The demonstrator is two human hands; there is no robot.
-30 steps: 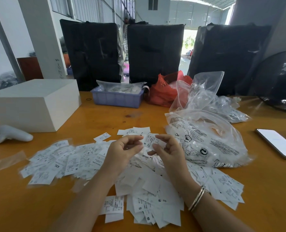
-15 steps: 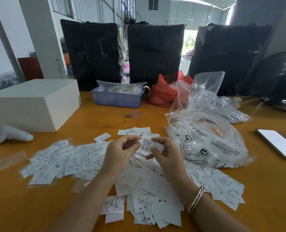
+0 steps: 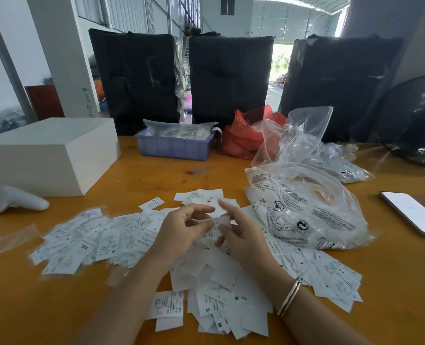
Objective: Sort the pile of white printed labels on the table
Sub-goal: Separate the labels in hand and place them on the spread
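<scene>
Pile of white printed labels [image 3: 121, 241] spread across near-centre of the orange tabletop [image 3: 393, 290], running from left of the forearms to right below the bags; size marks legible on some (XXL, M, S, L). Both hands raised just above middle of pile, close together. Left hand [image 3: 179, 231]: fingers curled, thumb and forefinger toward a small white label [image 3: 216, 212] held betw. the two hands; left grip looks to be pinching it, but blur there, so cannot tell for sure. Right hand [image 3: 241, 235]: forefinger extended up at label's right edge, other fingers curled; whether right grip actually pinches label: cannot tell. Bangle [image 3: 289, 296] on right wrist. Clear printed plastic bags [image 3: 306, 215] just right of pile, touching its edge. Phone [image 3: 411, 214] far right, screen lit. White box [image 3: 49, 155] back left; white controller [image 3: 14, 200] near it. Blue tray [image 3: 174, 145] and red bag [image 3: 243, 135] at the back.
</scene>
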